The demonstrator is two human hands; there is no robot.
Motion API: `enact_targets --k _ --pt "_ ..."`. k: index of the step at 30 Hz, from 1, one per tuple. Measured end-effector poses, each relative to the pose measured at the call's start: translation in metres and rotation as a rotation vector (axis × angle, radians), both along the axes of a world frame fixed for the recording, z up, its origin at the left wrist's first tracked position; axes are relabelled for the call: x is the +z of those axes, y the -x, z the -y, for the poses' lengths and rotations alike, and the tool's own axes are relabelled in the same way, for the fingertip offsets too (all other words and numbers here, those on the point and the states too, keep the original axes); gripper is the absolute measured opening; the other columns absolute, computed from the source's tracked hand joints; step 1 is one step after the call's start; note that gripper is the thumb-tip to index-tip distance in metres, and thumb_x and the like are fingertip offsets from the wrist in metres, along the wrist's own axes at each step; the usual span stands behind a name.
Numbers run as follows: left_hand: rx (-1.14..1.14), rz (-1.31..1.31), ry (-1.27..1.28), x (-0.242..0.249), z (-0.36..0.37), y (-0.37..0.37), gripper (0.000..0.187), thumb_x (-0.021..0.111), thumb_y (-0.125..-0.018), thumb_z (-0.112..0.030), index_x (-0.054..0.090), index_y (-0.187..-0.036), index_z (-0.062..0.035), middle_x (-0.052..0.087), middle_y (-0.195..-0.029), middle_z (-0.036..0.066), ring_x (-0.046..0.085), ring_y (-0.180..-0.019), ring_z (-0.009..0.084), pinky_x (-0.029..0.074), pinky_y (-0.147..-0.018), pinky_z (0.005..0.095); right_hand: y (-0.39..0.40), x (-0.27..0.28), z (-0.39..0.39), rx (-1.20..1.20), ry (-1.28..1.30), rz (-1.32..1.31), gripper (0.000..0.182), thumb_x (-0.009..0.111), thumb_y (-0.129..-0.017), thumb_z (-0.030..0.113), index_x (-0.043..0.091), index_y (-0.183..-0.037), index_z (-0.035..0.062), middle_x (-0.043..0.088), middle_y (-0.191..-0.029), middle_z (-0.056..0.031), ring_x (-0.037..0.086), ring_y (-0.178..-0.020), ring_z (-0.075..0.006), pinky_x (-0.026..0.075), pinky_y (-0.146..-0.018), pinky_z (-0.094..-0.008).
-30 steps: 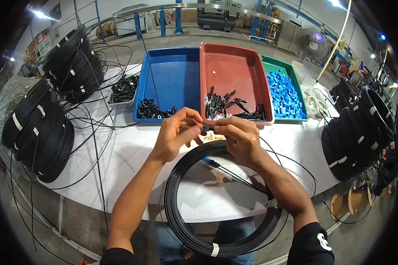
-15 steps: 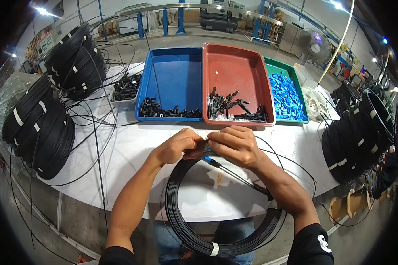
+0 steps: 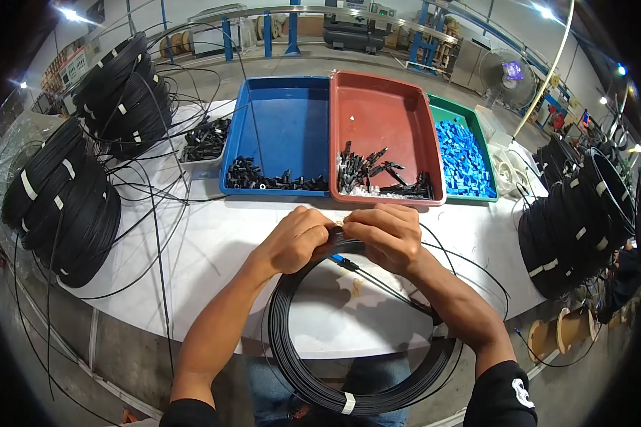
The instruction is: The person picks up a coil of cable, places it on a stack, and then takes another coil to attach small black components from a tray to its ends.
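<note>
My left hand (image 3: 297,240) and my right hand (image 3: 382,237) meet fingertip to fingertip over the white table (image 3: 214,242), both pinching a small connector piece (image 3: 338,225) at the end of a black cable. The piece is mostly hidden by my fingers. Below my hands lies a black cable coil (image 3: 299,356) bound with white tape, hanging over the table's front edge. A blue connector tip (image 3: 340,261) on a thin cable lies inside the coil, just under my right hand.
Behind my hands stand a blue tray (image 3: 281,121) and a red tray (image 3: 377,107) with black parts, and a green tray (image 3: 466,153) of blue parts. Stacks of black cable coils (image 3: 64,206) fill the left; more coils (image 3: 573,213) stand at the right.
My hands have dropped from in front of the trays down to the table above the coil, and have closed tighter together around the small piece.
</note>
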State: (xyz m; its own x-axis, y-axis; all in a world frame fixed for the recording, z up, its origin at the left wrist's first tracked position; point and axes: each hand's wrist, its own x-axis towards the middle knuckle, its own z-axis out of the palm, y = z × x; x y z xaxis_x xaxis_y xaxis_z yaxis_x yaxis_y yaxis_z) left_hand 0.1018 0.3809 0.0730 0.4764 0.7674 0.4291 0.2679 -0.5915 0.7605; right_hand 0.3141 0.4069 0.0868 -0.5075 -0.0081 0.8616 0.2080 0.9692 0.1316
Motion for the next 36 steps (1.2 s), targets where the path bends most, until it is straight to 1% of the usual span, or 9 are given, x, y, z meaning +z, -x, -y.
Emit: enact_targets --k 3,6,11,15,17,23,27,34,36 --pt "-0.296 0.181 0.425 -0.002 -0.003 0.004 0.027 0.044 -0.073 -0.021 0.046 -0.056 0.0003 0.043 -0.05 0.008 0.038 -0.047 0.0164 0.032 -0.046 0.0337 0.001 0.003 0.004 0.034 -0.045 0.007 0.028 0.075 -0.064 0.007 0.069 -0.092 0.0047 0.068 -0.088 -0.0052 0.061 -0.062 -0.0153 0.043 -0.049 -0.0284" --pt "-0.314 0.189 0.251 0.005 0.002 0.001 0.025 0.049 -0.073 -0.016 0.048 -0.056 0.0025 0.044 -0.048 0.016 0.037 -0.043 0.0208 0.032 -0.047 0.04 0.0 0.004 0.005 0.022 -0.083 0.001 0.028 0.076 -0.064 0.008 0.069 -0.091 0.0047 0.068 -0.087 -0.0055 0.061 -0.062 -0.0157 0.044 -0.05 -0.0285" --pt "0.046 0.072 -0.196 0.005 0.006 -0.012 0.025 0.051 -0.072 -0.015 0.051 -0.053 0.0011 0.051 -0.049 0.02 0.048 -0.043 0.0315 0.036 -0.047 0.0445 -0.002 0.013 0.008 -0.046 0.042 0.013 0.027 0.073 -0.064 0.001 0.069 -0.09 0.0059 0.068 -0.083 -0.0051 0.063 -0.063 -0.0182 0.049 -0.054 -0.0318" --pt "0.275 -0.191 -0.422 -0.002 0.006 -0.014 0.026 0.052 -0.072 -0.018 0.055 -0.055 0.0017 0.053 -0.052 0.021 0.055 -0.047 0.0363 0.041 -0.048 0.0449 -0.002 0.016 0.014 -0.077 0.366 0.083 0.019 0.071 -0.07 -0.005 0.069 -0.087 0.0031 0.069 -0.076 -0.0103 0.066 -0.064 -0.0206 0.051 -0.057 -0.0342" --pt "0.285 -0.277 -0.555 -0.003 0.004 -0.012 0.024 0.051 -0.069 -0.017 0.052 -0.052 0.0003 0.047 -0.047 0.018 0.047 -0.04 0.033 0.041 -0.046 0.042 0.0 0.014 0.015 -0.085 0.892 0.068 0.015 0.072 -0.075 -0.005 0.069 -0.088 0.0028 0.069 -0.074 -0.0112 0.066 -0.064 -0.0208 0.053 -0.06 -0.0345" --pt "0.031 0.002 0.02 0.003 -0.006 0.0 0.029 0.051 -0.073 -0.021 0.058 -0.059 0.0032 0.053 -0.055 0.024 0.055 -0.047 0.0368 0.041 -0.048 0.0436 -0.006 0.017 0.003 -0.06 0.479 0.008 0.022 0.078 -0.072 -0.002 0.071 -0.091 0.0047 0.07 -0.085 -0.0096 0.066 -0.069 -0.0249 0.052 -0.059 -0.0353" --pt "0.137 0.011 -0.232 -0.007 -0.003 -0.008 0.029 0.05 -0.074 -0.018 0.057 -0.055 0.0032 0.055 -0.054 0.022 0.053 -0.049 0.0386 0.039 -0.048 0.0454 -0.005 0.011 0.004 -0.048 0.278 0.034 0.024 0.075 -0.068 -0.005 0.071 -0.089 0.0057 0.069 -0.086 -0.0087 0.066 -0.072 -0.0252 0.053 -0.059 -0.0346" --pt "0.295 -0.362 -0.532 0.009 0.009 -0.012 0.025 0.058 -0.062 -0.024 0.061 -0.052 -0.001 0.054 -0.048 0.019 0.057 -0.043 0.0339 0.047 -0.047 0.042 0.001 0.017 0.019 -0.04 0.748 0.051 0.022 0.07 -0.073 -0.011 0.073 -0.092 0.0019 0.071 -0.085 -0.0119 0.071 -0.076 -0.028 0.054 -0.064 -0.0347" --pt "0.331 -0.41 -0.587 0.012 0.013 -0.016 0.025 0.058 -0.061 -0.024 0.061 -0.052 -0.0017 0.054 -0.048 0.018 0.057 -0.043 0.033 0.047 -0.046 0.0412 0.004 0.028 0.027 -0.2 1.093 0.064 0.012 0.068 -0.082 -0.008 0.073 -0.093 -0.003 0.072 -0.084 -0.0117 0.067 -0.076 -0.0163 0.054 -0.068 -0.0287"
